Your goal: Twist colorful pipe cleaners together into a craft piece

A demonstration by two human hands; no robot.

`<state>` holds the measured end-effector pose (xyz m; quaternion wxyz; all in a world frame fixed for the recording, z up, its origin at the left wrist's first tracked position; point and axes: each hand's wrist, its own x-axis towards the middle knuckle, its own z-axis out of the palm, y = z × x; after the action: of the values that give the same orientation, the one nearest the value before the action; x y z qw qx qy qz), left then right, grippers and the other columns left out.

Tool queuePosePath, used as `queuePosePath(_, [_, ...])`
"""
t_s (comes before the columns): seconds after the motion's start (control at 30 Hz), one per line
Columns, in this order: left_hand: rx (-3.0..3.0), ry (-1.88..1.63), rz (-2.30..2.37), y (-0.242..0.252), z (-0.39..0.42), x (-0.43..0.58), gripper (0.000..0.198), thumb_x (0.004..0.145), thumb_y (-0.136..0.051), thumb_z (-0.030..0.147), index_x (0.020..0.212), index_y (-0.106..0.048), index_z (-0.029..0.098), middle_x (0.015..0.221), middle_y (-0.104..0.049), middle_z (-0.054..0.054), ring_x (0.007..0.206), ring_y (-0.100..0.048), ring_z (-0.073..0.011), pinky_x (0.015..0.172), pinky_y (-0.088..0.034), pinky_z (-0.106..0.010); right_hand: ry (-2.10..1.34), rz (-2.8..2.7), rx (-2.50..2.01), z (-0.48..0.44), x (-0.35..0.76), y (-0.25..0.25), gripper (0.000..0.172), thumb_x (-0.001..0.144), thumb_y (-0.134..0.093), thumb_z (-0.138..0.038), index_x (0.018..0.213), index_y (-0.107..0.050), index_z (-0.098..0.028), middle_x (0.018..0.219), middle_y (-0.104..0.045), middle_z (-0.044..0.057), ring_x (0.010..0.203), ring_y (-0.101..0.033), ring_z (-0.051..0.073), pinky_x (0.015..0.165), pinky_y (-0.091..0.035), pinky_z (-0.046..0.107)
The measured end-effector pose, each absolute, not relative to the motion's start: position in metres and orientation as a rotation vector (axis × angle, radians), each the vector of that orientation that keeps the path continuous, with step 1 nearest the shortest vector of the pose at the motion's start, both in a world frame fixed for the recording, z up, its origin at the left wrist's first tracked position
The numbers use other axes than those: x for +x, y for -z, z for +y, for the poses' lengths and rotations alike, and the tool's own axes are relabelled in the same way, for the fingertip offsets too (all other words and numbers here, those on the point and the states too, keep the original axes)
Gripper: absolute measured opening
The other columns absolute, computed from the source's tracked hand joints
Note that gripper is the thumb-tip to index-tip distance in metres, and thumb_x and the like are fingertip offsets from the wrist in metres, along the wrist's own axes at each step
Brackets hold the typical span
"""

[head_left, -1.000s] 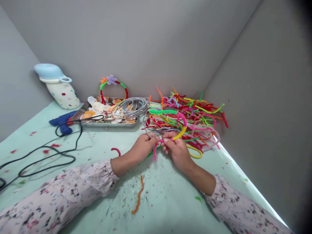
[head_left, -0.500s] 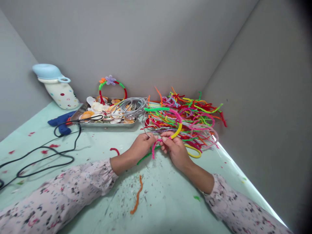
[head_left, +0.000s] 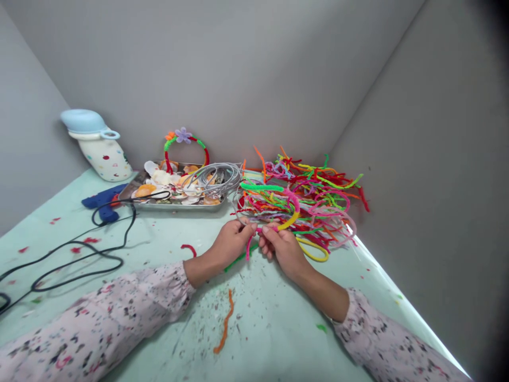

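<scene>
Between my two hands is a curved headband wrapped in green, pink and yellow pipe cleaner (head_left: 293, 204). My left hand (head_left: 231, 241) pinches its near end, where thin grey wire shows above the fingers. My right hand (head_left: 283, 248) grips it beside the yellow part, fingers closed. The loose tail of a pink pipe cleaner (head_left: 248, 248) hangs down between the hands. Under them on the table lies a green pipe cleaner (head_left: 240, 258). A short orange piece (head_left: 226, 323) lies nearer to me, and a red bit (head_left: 189, 248) is left of my left wrist.
A big pile of coloured pipe cleaners (head_left: 330, 196) spreads behind my hands. Left of it, a metal tray (head_left: 178, 207) holds shells, coiled grey wire (head_left: 225, 178) and a flowered headband (head_left: 207, 154). Farther left are a blue glue gun (head_left: 102, 197), its black cord (head_left: 95, 252) and a bottle (head_left: 105, 156).
Both hands stay closed on the headband in nearly the same place. The pink tail tilts slightly, and the whole view has shifted a little.
</scene>
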<state>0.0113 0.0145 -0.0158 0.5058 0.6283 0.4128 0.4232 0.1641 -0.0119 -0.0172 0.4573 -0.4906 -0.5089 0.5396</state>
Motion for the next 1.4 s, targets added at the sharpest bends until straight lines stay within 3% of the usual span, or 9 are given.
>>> queuePosePath(0.27, [1.454,-0.968,0.952,0.017,0.018,0.012,0.031,0.083,-0.055,0.040,0.063,-0.048,0.016,0.057,-0.049,0.003,0.056,-0.045,-0.0112,0.059,-0.038,-0.025,-1.306,-1.237,-1.223,-0.013,0.162,0.014,0.034,0.080,-0.058,-0.048,0.064,-0.055,-0.018,0.048,-0.050,-0.004,0.039,-0.041,0.008,0.039,-0.032,0.020])
queuePosePath(0.57, [1.405,-0.920,0.902,0.018,0.020,0.010,0.030,0.081,-0.057,0.042,0.067,-0.056,0.015,0.063,-0.059,-0.002,0.064,-0.056,-0.0161,0.063,-0.045,-0.028,-1.277,-1.249,-1.236,-0.014,0.160,0.011,0.032,0.079,-0.058,-0.046,0.064,-0.054,-0.018,0.047,-0.049,-0.004,0.039,-0.039,0.008,0.038,-0.029,0.021])
queuePosePath(1.07, [1.227,-0.874,0.761,0.007,0.014,0.014,0.023,0.079,-0.059,0.033,0.068,-0.055,0.014,0.066,-0.062,-0.003,0.063,-0.058,-0.0150,0.068,-0.048,-0.030,-1.187,-1.343,-1.212,-0.016,0.161,0.011,0.030,0.085,-0.054,-0.044,0.070,-0.054,-0.018,0.054,-0.051,-0.004,0.043,-0.042,0.008,0.043,-0.032,0.022])
queuePosePath(1.4, [1.308,-0.881,0.799,0.019,0.021,0.012,0.028,0.082,-0.057,0.039,0.070,-0.053,0.014,0.067,-0.062,-0.004,0.064,-0.058,-0.0158,0.067,-0.047,-0.030,-1.251,-1.321,-1.247,-0.015,0.161,0.011,0.030,0.085,-0.053,-0.045,0.072,-0.053,-0.018,0.055,-0.052,-0.004,0.045,-0.044,0.009,0.043,-0.035,0.022])
